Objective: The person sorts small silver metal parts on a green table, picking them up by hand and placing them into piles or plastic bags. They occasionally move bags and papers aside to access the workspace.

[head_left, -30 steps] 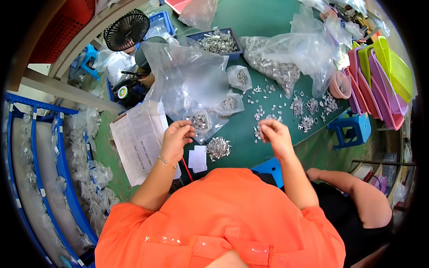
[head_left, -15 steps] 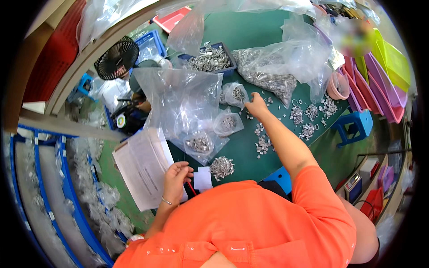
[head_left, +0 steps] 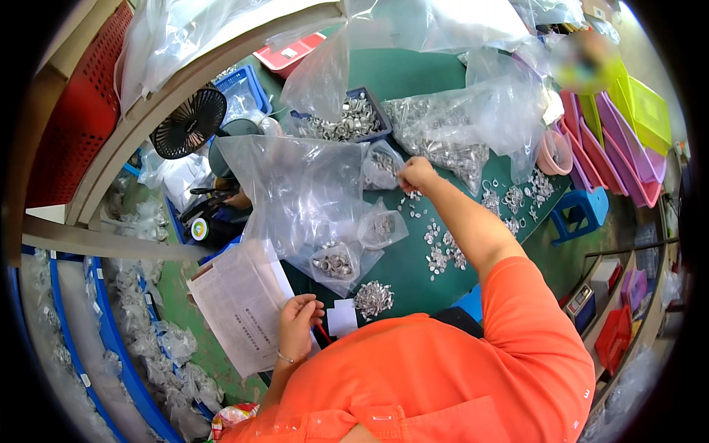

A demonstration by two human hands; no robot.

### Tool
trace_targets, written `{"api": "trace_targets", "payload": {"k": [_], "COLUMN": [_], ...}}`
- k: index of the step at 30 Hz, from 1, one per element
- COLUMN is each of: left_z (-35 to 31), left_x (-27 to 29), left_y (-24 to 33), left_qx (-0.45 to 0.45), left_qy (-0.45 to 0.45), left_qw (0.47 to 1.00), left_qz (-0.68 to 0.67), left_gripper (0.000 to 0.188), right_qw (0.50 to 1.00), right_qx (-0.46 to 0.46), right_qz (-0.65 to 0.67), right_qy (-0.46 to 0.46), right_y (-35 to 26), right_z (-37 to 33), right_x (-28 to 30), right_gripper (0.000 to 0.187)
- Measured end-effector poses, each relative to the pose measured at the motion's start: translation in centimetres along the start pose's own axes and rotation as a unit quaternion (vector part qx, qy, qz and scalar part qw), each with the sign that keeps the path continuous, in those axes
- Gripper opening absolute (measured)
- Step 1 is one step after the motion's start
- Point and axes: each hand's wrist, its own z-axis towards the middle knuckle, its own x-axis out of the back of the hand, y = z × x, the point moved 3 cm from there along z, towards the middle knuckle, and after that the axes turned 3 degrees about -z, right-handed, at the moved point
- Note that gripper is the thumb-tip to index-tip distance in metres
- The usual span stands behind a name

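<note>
My right hand reaches out across the green table, its fingers closed at the rim of a small clear plastic bag of grey metal parts. Nearer to me are two more such bags, one with small parts and one with ring-like parts. My left hand is curled beside a printed sheet; whatever its fingers may hold is hidden. White paper slips and a partly hidden red stick-like thing lie beside it. A heap of shiny metal parts sits next to the slips.
A large clear bag of metal pieces and a dark bin of rings stand farther back. Loose small pieces are scattered under my right forearm. A black fan is at left; a blue stool is at right.
My right hand's fingers have drawn together at the small bag's rim. My left hand remains curled by the sheet. The whole view has shifted slightly.
</note>
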Motion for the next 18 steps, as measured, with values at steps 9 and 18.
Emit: {"api": "trace_targets", "payload": {"k": [9,18], "left_z": [-1.3,-3.6], "left_x": [-1.1,-5.9], "left_y": [-0.7,-2.0], "left_qx": [-0.004,0.007], "left_qy": [0.073,0.125], "left_qw": [0.997,0.987], "left_qz": [0.019,0.1], "left_gripper": [0.012,0.014], "right_qw": [0.953,0.912], "right_qx": [0.115,0.274], "right_qz": [-0.238,-0.081], "right_qy": [-0.149,-0.295], "right_y": [-3.5,-8.5], "right_z": [4.0,5.3], "right_x": [2.2,-0.7], "right_gripper": [0.033,0.03]}}
